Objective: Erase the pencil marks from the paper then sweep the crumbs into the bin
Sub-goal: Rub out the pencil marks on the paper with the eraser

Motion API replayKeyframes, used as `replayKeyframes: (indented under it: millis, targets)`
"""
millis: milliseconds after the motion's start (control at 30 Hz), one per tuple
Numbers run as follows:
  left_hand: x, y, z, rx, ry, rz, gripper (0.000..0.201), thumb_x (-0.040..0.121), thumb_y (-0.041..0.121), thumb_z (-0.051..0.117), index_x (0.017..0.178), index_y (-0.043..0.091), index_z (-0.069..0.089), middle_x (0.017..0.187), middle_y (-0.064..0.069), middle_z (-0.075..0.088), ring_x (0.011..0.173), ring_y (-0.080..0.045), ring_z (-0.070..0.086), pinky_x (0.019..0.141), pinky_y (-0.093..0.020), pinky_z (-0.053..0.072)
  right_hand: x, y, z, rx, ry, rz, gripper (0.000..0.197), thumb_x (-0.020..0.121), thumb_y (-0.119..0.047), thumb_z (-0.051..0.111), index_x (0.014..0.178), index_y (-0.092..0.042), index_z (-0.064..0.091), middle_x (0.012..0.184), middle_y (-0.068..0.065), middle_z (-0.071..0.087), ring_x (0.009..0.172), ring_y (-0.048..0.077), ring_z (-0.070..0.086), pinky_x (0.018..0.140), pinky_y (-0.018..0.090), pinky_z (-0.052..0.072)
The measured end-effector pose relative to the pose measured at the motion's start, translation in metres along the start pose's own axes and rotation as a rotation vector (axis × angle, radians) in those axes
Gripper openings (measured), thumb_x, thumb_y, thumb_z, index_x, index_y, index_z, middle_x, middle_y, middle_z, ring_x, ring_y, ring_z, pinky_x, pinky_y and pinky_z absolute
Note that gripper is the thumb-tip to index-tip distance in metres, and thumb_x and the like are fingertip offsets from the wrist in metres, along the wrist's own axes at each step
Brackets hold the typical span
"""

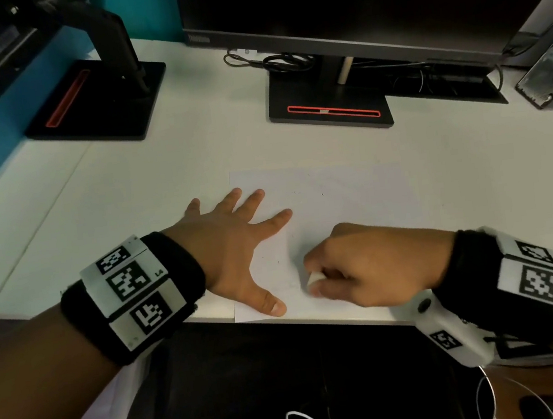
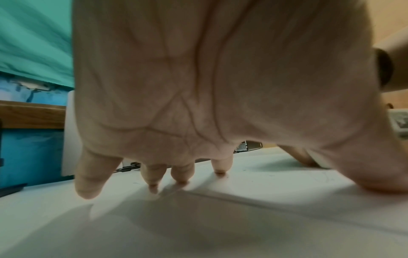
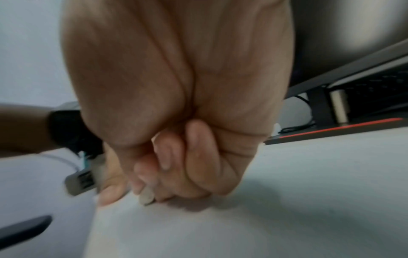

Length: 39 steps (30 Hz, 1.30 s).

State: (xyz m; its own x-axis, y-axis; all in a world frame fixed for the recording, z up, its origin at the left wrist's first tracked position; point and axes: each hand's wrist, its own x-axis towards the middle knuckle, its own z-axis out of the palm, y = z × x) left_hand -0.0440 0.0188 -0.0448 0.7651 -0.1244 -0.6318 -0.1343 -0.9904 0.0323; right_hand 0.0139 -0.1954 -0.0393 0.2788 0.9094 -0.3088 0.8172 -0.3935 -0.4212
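Erasing underway: your left hand (image 1: 233, 235), fingers spread, pinned the paper (image 1: 353, 197); your right hand (image 1: 360, 261) pinched the eraser (image 1: 314, 279); faint marks remained beyond it; sweeping undone, no bin seen

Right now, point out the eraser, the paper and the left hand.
eraser (image 1: 314, 279): head view, on the white end showing at the right hand's fingers.
paper (image 1: 353, 197): head view, on its bare middle area.
left hand (image 1: 226, 239): head view, on the back of the hand.
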Motion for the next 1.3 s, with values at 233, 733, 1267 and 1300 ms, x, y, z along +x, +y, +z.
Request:
replayKeyframes:
  millis: [233,733,1267,1300]
  targets:
    - [0.001,0.001,0.000,0.006,0.002,-0.001,0.131,0.058,0.096,0.057,0.145,0.054,-0.031,0.159,0.005,-0.038,0.149,-0.024,-0.030,0.118,-0.066,-0.003,0.008,-0.003,0.003,-0.007,0.045,-0.017,0.032,0.101,-0.029,0.056,0.073,-0.013,0.053,0.052,-0.007,0.046,0.058,0.003,0.051,0.056,0.013,0.034]
    - [0.000,-0.001,0.001,0.010,0.018,0.007,0.131,0.057,0.097,0.056,0.147,0.053,-0.029,0.161,0.004,-0.036,0.150,-0.024,-0.028,0.118,-0.066,-0.004,0.019,-0.008,-0.003,-0.023,0.053,0.021,0.032,0.101,-0.031,0.053,0.074,-0.014,0.055,0.055,-0.005,0.051,0.058,0.005,0.051,0.056,0.017,0.032]
    - [0.002,-0.003,0.005,0.027,0.037,0.029,0.137,0.053,0.098,0.057,0.146,0.051,-0.032,0.160,0.002,-0.037,0.149,-0.027,-0.029,0.116,-0.069,-0.005,0.029,-0.017,-0.005,0.021,0.059,0.001,0.030,0.101,-0.023,0.055,0.075,-0.009,0.058,0.051,-0.007,0.045,0.058,0.003,0.051,0.055,0.013,0.035]
    - [0.002,-0.003,0.005,0.026,0.041,0.033,0.137,0.052,0.098,0.057,0.146,0.051,-0.032,0.160,0.002,-0.037,0.149,-0.027,-0.029,0.116,-0.069,-0.006,0.030,-0.020,-0.001,0.026,0.072,-0.013,0.029,0.100,-0.022,0.056,0.076,-0.007,0.058,0.051,-0.008,0.044,0.057,0.002,0.051,0.054,0.013,0.033]
